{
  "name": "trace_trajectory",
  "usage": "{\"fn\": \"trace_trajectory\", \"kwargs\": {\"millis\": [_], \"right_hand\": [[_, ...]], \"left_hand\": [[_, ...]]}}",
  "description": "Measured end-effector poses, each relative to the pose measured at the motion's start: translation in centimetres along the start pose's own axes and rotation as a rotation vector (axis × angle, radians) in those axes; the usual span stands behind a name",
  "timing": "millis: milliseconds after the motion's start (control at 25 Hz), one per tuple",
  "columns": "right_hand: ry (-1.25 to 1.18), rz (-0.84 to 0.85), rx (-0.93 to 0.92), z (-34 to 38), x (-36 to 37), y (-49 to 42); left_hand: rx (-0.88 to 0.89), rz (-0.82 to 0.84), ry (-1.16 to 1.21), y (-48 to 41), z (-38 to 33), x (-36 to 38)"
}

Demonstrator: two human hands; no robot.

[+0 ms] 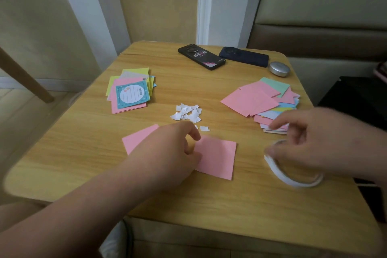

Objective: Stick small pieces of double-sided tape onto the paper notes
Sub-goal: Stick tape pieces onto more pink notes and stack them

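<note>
Pink note (217,157) lies mid-table, tilted slightly clockwise (long axis hidden). The left hand (167,148) pins it with curled thumb and forefinger. At 3 o'clock, the blurred right hand (326,142) grips the tape roll (293,182).

Your left hand (171,148) rests on a pink note (217,157); your right hand (314,138) touches the tape roll (293,183).

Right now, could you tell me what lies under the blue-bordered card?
Beneath the card lie pink notes, over yellow sheets and a grey sheet; whatever the card covers cannot be seen.
</note>
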State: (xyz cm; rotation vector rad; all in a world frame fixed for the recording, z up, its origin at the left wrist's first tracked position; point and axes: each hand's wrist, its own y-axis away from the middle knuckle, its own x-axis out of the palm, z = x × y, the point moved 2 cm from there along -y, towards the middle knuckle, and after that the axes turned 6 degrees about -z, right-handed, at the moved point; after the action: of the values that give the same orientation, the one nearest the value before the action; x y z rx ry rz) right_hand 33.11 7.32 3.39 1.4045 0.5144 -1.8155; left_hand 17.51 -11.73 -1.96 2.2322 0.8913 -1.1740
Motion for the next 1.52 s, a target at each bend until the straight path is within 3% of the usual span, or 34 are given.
{"fn": "trace_trajectory", "kwargs": {"millis": [80,120,320,400,520,640,760,960,1240,1320,1520], "right_hand": [[0.129,0.216,-0.009,0.4,1.0,0.7],[0.189,0.241,-0.029,0.6,1.5,0.9],[0.143,0.104,-0.097,0.4,2.9,0.9],[0.002,0.052,-0.128,0.1,2.6,0.9],[-0.479,-0.138,-0.243,1.3,1.5,1.9],[-0.889,-0.206,-0.378,3.2,1.5,3.5],[-0.961,-0.235,-0.460,4.0,2.5,3.9],[-1.029,-0.298,-0.493,4.5,3.1,4.0],[-1.230,-0.397,-0.405,5.5,4.1,3.8],[-1.281,-0.335,-0.346,5.8,4.2,3.7],[-1.574,0.001,-0.211,7.4,4.9,4.3]], "left_hand": [[-0.012,-0.023,-0.001,0.0,-0.4,-0.2],[-0.016,-0.046,0.013,0.1,-0.5,-0.4],[0.007,-0.117,0.288,0.4,-1.5,-0.8],[0.055,-0.068,0.412,0.7,-1.9,-0.6],[0.139,-0.010,0.727,1.3,-2.4,-0.4],[0.215,0.079,1.028,2.0,-3.2,0.1],[0.244,0.121,1.219,2.3,-3.5,0.3],[0.280,0.084,1.245,2.3,-3.2,-0.1],[0.405,-0.198,1.072,3.1,-3.4,-0.8],[0.415,-0.238,1.074,3.1,-3.5,-1.0],[0.396,-0.299,1.172,3.4,-3.7,-1.5]]}}
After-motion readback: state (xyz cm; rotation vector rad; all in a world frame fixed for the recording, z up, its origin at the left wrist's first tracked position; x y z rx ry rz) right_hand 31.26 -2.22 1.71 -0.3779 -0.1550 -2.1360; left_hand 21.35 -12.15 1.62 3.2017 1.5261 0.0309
